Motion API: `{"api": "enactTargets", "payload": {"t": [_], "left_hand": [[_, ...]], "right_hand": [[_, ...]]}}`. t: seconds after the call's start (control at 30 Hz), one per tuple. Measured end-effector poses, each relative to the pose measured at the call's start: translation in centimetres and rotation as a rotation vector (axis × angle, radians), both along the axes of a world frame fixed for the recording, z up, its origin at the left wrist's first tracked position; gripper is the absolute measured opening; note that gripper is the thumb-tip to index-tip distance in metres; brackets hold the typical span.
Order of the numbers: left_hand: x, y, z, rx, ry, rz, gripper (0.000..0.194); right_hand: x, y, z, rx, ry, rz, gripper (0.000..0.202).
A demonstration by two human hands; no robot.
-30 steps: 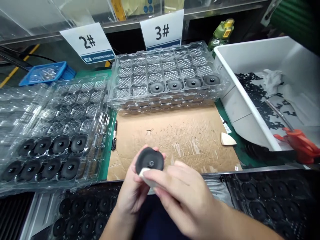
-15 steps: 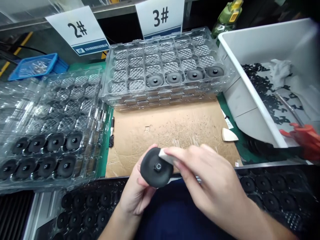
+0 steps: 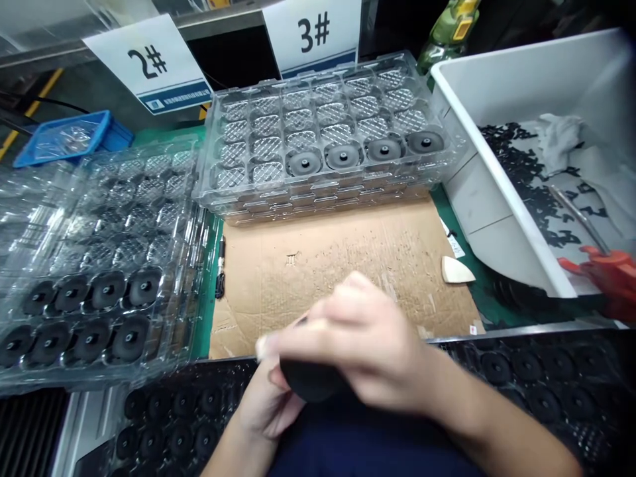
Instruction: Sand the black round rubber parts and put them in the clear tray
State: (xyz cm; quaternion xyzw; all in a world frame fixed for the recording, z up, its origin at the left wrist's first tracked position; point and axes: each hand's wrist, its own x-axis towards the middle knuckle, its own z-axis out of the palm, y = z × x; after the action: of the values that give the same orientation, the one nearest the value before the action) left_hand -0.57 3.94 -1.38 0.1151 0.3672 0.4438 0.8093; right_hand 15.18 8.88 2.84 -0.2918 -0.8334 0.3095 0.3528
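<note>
My left hand (image 3: 271,397) grips a round black disc-shaped part (image 3: 313,381) by its edge, above the near edge of the cardboard. Across the disc lies my right hand (image 3: 362,338), blurred by motion, fingers closed on a small white wedge-shaped pad (image 3: 265,346). Only the pad's tip shows past the fingers, at the disc's left side. The disc's middle is hidden under the right hand. A similar off-white wedge (image 3: 457,270) rests at the right edge of the cardboard sheet (image 3: 318,248).
Stacked clear trays (image 3: 238,199) stand behind the cardboard, several black discs in the top one. More trays (image 3: 169,324) with discs lie left. A white bin (image 3: 477,192) at right holds black pieces and a red-handled tool (image 3: 606,265). A pen (image 3: 221,265) lies left.
My right hand has swept left across the disc with the white pad, from its upper right to its left side, and now covers its middle. My left hand keeps hold of the disc.
</note>
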Motion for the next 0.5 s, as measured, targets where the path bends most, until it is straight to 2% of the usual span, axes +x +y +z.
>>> {"api": "enactTargets", "payload": {"t": [0.1,0.17,0.27,0.33,0.4,0.43,0.5], "left_hand": [[-0.5,-0.3,0.2,0.013,-0.119,-0.045,0.059],[-0.9,-0.3,0.4,-0.001,-0.185,-0.067,0.055],[-1.1,-0.2,0.4,-0.016,-0.219,-0.072,0.051],[-1.1,-0.1,0.3,-0.019,-0.228,-0.069,0.051],[-1.0,0.0,0.2,-0.028,-0.232,-0.074,0.051],[-0.9,0.0,0.2,-0.031,-0.233,-0.079,0.052],[-0.8,-0.1,0.1,-0.024,-0.227,-0.087,0.053]], "right_hand": [[1.4,1.1,-2.8,-0.272,0.011,-0.332,0.027],[2.2,0.8,-5.5,-0.380,-0.071,-0.455,0.027],[2.6,-1.0,-9.6,-0.373,-0.209,-0.371,0.029],[2.7,-2.0,-11.3,-0.346,-0.240,-0.308,0.028],[2.9,-2.3,-11.2,-0.345,-0.245,-0.307,0.027],[3.0,-2.1,-10.4,-0.345,-0.237,-0.341,0.028],[3.0,-1.6,-7.5,-0.326,-0.176,-0.441,0.029]]}}
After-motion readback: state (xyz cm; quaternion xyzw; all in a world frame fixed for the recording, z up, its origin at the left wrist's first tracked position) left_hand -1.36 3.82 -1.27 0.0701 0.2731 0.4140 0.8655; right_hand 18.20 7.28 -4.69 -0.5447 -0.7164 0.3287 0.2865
